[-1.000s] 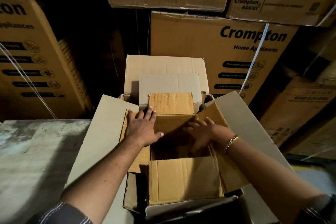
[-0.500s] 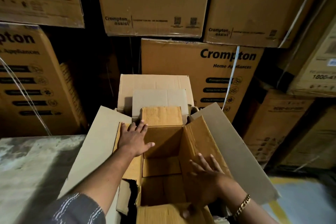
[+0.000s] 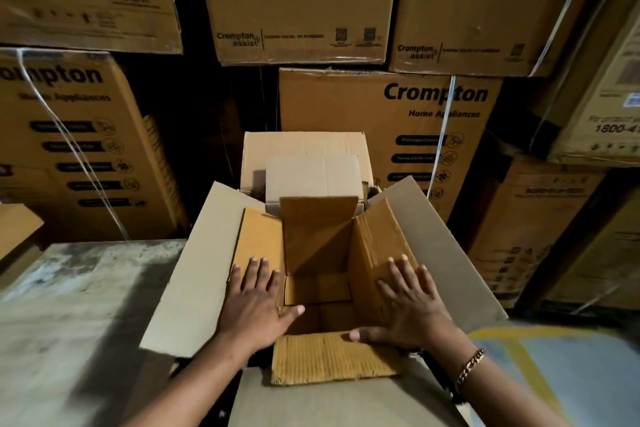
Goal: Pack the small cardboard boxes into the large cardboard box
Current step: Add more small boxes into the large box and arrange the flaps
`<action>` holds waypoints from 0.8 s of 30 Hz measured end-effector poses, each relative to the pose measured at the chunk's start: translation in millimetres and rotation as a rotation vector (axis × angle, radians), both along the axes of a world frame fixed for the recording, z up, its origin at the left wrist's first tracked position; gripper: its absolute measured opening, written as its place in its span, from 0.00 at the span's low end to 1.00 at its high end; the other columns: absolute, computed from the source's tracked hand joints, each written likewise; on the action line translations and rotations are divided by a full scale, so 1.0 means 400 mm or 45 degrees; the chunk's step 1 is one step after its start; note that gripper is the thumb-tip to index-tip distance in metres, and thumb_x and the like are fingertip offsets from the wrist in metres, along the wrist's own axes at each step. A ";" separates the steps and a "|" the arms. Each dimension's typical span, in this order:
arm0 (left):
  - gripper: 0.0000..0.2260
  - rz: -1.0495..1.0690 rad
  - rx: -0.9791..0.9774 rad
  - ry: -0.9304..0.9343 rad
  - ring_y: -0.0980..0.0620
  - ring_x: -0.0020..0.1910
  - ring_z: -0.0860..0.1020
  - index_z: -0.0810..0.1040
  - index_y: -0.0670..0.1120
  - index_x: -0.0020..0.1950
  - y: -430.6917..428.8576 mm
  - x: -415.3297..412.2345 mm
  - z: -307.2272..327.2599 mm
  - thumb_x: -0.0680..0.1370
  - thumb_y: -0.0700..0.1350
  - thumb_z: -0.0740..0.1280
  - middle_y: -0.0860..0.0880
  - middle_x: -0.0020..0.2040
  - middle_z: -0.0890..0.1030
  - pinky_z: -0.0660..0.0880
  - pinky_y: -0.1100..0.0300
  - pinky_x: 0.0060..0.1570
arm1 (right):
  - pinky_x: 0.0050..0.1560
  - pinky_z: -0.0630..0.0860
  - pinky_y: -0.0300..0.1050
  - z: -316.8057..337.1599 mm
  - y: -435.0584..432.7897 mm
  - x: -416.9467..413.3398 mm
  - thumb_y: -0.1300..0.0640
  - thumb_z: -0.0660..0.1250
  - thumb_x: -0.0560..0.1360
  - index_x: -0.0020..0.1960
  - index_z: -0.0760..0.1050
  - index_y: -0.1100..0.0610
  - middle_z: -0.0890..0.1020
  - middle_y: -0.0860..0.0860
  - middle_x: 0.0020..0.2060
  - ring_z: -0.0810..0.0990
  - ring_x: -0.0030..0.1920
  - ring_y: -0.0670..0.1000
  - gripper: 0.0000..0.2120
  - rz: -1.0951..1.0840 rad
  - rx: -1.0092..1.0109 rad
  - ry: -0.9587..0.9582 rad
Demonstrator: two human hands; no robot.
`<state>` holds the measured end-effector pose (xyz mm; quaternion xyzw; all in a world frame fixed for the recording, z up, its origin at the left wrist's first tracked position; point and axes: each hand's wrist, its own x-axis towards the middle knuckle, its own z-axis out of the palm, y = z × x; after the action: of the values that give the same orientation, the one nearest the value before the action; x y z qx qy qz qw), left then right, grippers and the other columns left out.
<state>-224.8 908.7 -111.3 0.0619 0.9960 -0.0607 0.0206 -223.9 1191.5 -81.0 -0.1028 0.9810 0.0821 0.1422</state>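
The left hand [image 3: 256, 302] and right hand [image 3: 412, 308] press, fingers spread flat, on the side flaps of the small cardboard box [image 3: 318, 243] seated inside the large cardboard box [image 3: 194, 281]; next, I think, its flaps need closing.

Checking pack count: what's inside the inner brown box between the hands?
Inside the inner brown box, only bare walls and the bottom flaps show, with no small boxes. The near flap hides the near wall and the floor's near edge.
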 end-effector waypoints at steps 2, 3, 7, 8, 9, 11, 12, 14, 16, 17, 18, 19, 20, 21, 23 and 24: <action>0.45 0.003 0.022 -0.009 0.44 0.79 0.34 0.45 0.48 0.82 -0.006 0.045 -0.012 0.74 0.76 0.39 0.44 0.81 0.39 0.29 0.43 0.72 | 0.74 0.28 0.64 -0.007 0.008 0.004 0.10 0.40 0.55 0.82 0.41 0.48 0.31 0.54 0.79 0.24 0.76 0.58 0.66 0.007 -0.032 0.028; 0.44 0.012 0.030 -0.004 0.45 0.79 0.34 0.45 0.48 0.82 -0.009 0.056 -0.015 0.75 0.75 0.39 0.45 0.81 0.39 0.28 0.44 0.72 | 0.75 0.28 0.64 -0.011 0.010 0.006 0.10 0.40 0.56 0.82 0.41 0.47 0.32 0.53 0.79 0.25 0.76 0.57 0.65 0.013 -0.047 0.053; 0.47 0.015 0.011 0.012 0.44 0.79 0.35 0.46 0.48 0.82 -0.005 0.057 -0.010 0.70 0.74 0.33 0.45 0.82 0.40 0.25 0.45 0.70 | 0.75 0.29 0.63 -0.014 0.014 0.015 0.11 0.39 0.57 0.83 0.43 0.47 0.34 0.53 0.80 0.26 0.77 0.57 0.64 0.033 -0.108 0.119; 0.47 0.008 0.016 0.012 0.44 0.79 0.35 0.47 0.48 0.82 -0.003 0.058 -0.006 0.69 0.74 0.32 0.44 0.82 0.41 0.25 0.45 0.70 | 0.76 0.30 0.63 -0.009 0.014 0.017 0.11 0.40 0.58 0.83 0.44 0.47 0.35 0.53 0.80 0.27 0.77 0.57 0.63 0.034 -0.135 0.128; 0.48 0.000 0.028 0.021 0.44 0.79 0.36 0.48 0.48 0.82 -0.002 0.058 -0.001 0.69 0.74 0.32 0.45 0.82 0.42 0.27 0.45 0.72 | 0.76 0.30 0.62 -0.003 0.014 0.019 0.12 0.42 0.60 0.83 0.45 0.47 0.37 0.53 0.81 0.29 0.78 0.56 0.61 0.033 -0.174 0.144; 0.46 -0.013 0.058 0.070 0.45 0.80 0.37 0.49 0.50 0.82 -0.007 0.066 0.014 0.70 0.73 0.31 0.46 0.82 0.44 0.34 0.44 0.76 | 0.77 0.31 0.59 0.015 0.014 0.022 0.14 0.43 0.64 0.83 0.47 0.46 0.40 0.51 0.81 0.32 0.79 0.55 0.56 0.025 -0.269 0.212; 0.44 -0.018 0.072 0.104 0.46 0.80 0.37 0.49 0.51 0.82 -0.010 0.071 0.023 0.72 0.73 0.33 0.47 0.82 0.44 0.35 0.43 0.77 | 0.77 0.31 0.58 0.025 0.013 0.024 0.15 0.44 0.66 0.82 0.47 0.46 0.41 0.51 0.82 0.33 0.80 0.54 0.54 0.029 -0.305 0.257; 0.40 -0.035 0.099 0.178 0.46 0.80 0.38 0.50 0.52 0.82 -0.015 0.086 0.044 0.76 0.72 0.37 0.48 0.82 0.45 0.36 0.43 0.77 | 0.77 0.33 0.57 0.049 0.013 0.033 0.18 0.44 0.70 0.82 0.47 0.45 0.42 0.49 0.82 0.35 0.80 0.53 0.48 0.056 -0.330 0.343; 0.38 -0.056 0.133 0.266 0.47 0.80 0.39 0.52 0.52 0.82 -0.021 0.100 0.066 0.77 0.71 0.39 0.49 0.82 0.46 0.36 0.43 0.77 | 0.77 0.33 0.56 0.073 0.012 0.040 0.21 0.45 0.73 0.82 0.47 0.44 0.42 0.48 0.81 0.35 0.80 0.51 0.44 0.068 -0.358 0.416; 0.37 -0.060 0.157 0.308 0.47 0.80 0.39 0.53 0.53 0.82 -0.025 0.104 0.078 0.78 0.71 0.39 0.50 0.82 0.46 0.36 0.43 0.76 | 0.76 0.33 0.55 0.082 0.011 0.040 0.22 0.45 0.74 0.82 0.47 0.43 0.42 0.47 0.81 0.35 0.80 0.50 0.43 0.067 -0.379 0.447; 0.36 -0.057 0.172 0.341 0.48 0.80 0.39 0.53 0.53 0.82 -0.032 0.110 0.090 0.79 0.70 0.40 0.50 0.82 0.46 0.36 0.44 0.75 | 0.76 0.33 0.55 0.092 0.009 0.041 0.22 0.44 0.74 0.82 0.47 0.43 0.43 0.47 0.81 0.36 0.80 0.50 0.42 0.070 -0.397 0.474; 0.35 -0.050 0.175 0.366 0.48 0.80 0.39 0.52 0.54 0.82 -0.039 0.113 0.101 0.79 0.70 0.41 0.51 0.82 0.45 0.35 0.44 0.75 | 0.76 0.33 0.54 0.102 0.007 0.041 0.22 0.45 0.74 0.82 0.47 0.42 0.43 0.47 0.81 0.36 0.80 0.50 0.42 0.072 -0.413 0.491; 0.34 -0.041 0.170 0.386 0.49 0.80 0.39 0.52 0.54 0.82 -0.048 0.117 0.113 0.80 0.70 0.41 0.51 0.82 0.45 0.36 0.45 0.75 | 0.76 0.34 0.54 0.111 0.004 0.041 0.23 0.45 0.74 0.82 0.47 0.42 0.43 0.47 0.81 0.37 0.80 0.50 0.41 0.071 -0.424 0.497; 0.34 -0.032 0.163 0.402 0.48 0.80 0.39 0.51 0.54 0.82 -0.058 0.120 0.124 0.79 0.69 0.40 0.51 0.82 0.45 0.37 0.45 0.76 | 0.76 0.35 0.54 0.121 0.002 0.041 0.24 0.45 0.75 0.82 0.46 0.42 0.44 0.47 0.81 0.38 0.80 0.50 0.41 0.066 -0.433 0.494; 0.35 -0.011 0.149 0.417 0.48 0.80 0.39 0.50 0.55 0.82 -0.079 0.125 0.146 0.78 0.70 0.38 0.51 0.82 0.44 0.39 0.45 0.76 | 0.76 0.36 0.54 0.137 -0.003 0.039 0.25 0.47 0.75 0.82 0.47 0.43 0.44 0.46 0.81 0.39 0.80 0.50 0.40 0.048 -0.444 0.494; 0.36 0.002 0.145 0.420 0.49 0.80 0.39 0.49 0.55 0.82 -0.091 0.129 0.155 0.78 0.70 0.37 0.51 0.82 0.44 0.39 0.45 0.76 | 0.75 0.36 0.53 0.142 -0.006 0.037 0.25 0.47 0.76 0.82 0.47 0.43 0.45 0.47 0.82 0.39 0.80 0.50 0.40 0.043 -0.448 0.505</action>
<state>-173.3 872.5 -49.4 0.0513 0.9878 -0.0135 -0.1467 -209.0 1188.9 -24.1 -0.1241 0.9871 -0.0687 -0.0744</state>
